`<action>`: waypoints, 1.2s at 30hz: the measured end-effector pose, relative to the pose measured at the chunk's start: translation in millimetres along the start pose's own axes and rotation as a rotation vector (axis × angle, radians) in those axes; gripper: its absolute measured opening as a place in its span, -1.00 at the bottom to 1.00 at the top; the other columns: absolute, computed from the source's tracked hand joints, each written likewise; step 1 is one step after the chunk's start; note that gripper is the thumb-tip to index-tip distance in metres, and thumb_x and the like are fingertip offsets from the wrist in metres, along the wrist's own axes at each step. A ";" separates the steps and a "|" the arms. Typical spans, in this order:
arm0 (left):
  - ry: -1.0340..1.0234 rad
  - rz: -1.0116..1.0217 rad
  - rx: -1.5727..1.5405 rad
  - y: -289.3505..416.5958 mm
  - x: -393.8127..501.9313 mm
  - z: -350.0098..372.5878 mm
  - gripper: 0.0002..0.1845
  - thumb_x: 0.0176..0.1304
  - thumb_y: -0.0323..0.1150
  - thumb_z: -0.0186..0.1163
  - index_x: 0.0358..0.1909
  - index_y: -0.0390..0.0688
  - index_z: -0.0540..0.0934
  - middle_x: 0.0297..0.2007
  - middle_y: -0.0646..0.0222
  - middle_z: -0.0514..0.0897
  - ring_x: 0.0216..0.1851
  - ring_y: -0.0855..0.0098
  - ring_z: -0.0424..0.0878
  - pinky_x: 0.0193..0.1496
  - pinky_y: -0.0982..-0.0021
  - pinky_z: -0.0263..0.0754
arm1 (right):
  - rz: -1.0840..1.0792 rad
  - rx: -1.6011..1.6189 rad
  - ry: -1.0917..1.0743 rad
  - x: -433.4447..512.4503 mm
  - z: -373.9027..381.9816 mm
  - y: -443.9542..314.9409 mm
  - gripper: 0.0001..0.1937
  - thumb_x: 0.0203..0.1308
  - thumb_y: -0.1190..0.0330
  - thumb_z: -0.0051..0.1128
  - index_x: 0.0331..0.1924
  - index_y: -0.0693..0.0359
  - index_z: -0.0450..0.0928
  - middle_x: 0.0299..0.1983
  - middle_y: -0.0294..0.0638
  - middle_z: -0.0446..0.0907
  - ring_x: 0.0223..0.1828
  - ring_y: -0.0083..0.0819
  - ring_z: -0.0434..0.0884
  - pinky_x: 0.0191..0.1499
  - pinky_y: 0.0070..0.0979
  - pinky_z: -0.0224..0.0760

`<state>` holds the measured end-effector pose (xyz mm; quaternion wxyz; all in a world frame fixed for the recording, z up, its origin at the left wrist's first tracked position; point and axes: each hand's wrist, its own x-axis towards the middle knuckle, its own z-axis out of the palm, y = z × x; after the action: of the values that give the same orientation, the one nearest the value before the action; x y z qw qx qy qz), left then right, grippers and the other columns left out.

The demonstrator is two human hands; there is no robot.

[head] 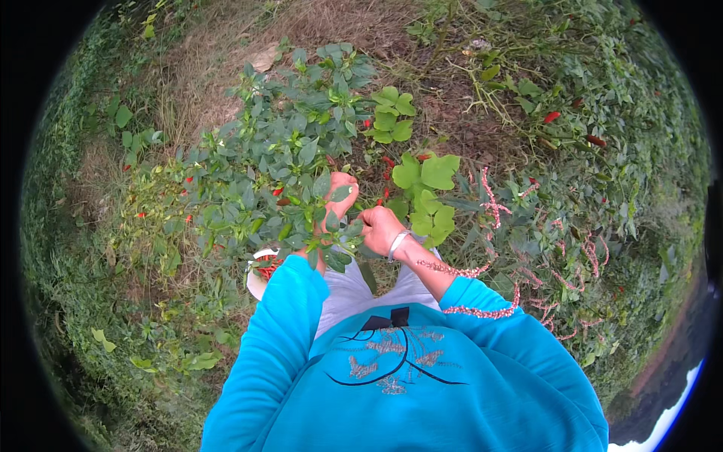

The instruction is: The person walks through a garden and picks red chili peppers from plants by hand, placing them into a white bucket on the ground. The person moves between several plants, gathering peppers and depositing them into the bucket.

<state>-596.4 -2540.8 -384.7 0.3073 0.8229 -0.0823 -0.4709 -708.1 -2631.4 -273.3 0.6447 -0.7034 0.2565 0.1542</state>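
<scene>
Among the leaves of a chili pepper plant [308,150], my left hand [340,195] is bent at the wrist and partly covered by foliage; what its fingers hold is hidden. My right hand [382,227], with a silver-coloured bracelet [397,244] at the wrist, has its fingers curled beside the plant's lower leaves, close to the left hand. Whether it grips a stem or a pepper cannot be made out. Green peppers [285,231] and a red pepper [278,191] hang left of the hands. Several red peppers [387,161] show just beyond them.
A white container [257,287] holding red peppers stands beside my left forearm, partly behind leaves. Pink flower spikes [491,198] reach over my right forearm. Broad light-green leaves [439,172] grow right of the hands. Dry grass [197,68] lies ahead, and more pepper plants [593,130] are at right.
</scene>
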 end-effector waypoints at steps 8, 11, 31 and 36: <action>0.016 -0.164 -0.299 39.0 -12.0 -57.9 -0.83 -0.06 -0.50 0.08 -0.36 -0.31 0.50 -0.62 0.43 0.50 -0.63 0.61 0.38 -0.57 0.59 0.26 | -0.063 0.216 0.095 30.2 -53.9 -9.6 -0.89 0.04 0.53 -0.17 -0.37 0.28 0.42 -0.60 -0.27 0.44 -0.55 -0.58 0.40 -0.44 -0.61 0.30; 0.018 -0.147 -0.318 32.7 -17.1 -69.8 -0.82 -0.06 -0.49 0.07 -0.35 -0.31 0.50 -0.61 0.44 0.50 -0.62 0.60 0.38 -0.55 0.59 0.26 | -0.147 -0.199 0.317 97.1 -63.0 40.6 -0.91 0.01 0.52 -0.13 -0.39 0.24 0.43 -0.52 -0.24 0.48 -0.48 -0.46 0.44 -0.36 -0.55 0.31; -0.099 -0.118 -0.510 0.2 -23.2 -119.6 -0.82 0.04 -0.45 0.09 -0.29 -0.27 0.49 -0.57 0.47 0.51 -0.56 0.65 0.41 -0.47 0.64 0.31 | 0.065 -1.644 -0.281 261.3 -31.5 84.8 -0.76 0.10 0.26 -0.21 -0.24 -0.11 0.54 -0.14 -0.40 0.42 -0.02 -0.47 0.29 -0.12 -0.55 0.12; -0.058 -0.169 -0.496 17.5 -22.5 -125.0 -0.84 0.05 -0.47 0.07 -0.30 -0.27 0.49 -0.58 0.47 0.51 -0.57 0.65 0.41 -0.49 0.65 0.29 | 0.088 -1.426 -0.237 254.4 -26.3 85.8 -0.82 -0.03 0.31 -0.07 -0.32 0.05 0.52 -0.29 -0.27 0.53 -0.16 -0.38 0.45 -0.15 -0.48 0.25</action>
<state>-502.8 -2491.6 -312.2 0.4567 0.7123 0.0960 -0.5242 -550.3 -2701.8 -480.6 0.0455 -0.9203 0.0500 0.3853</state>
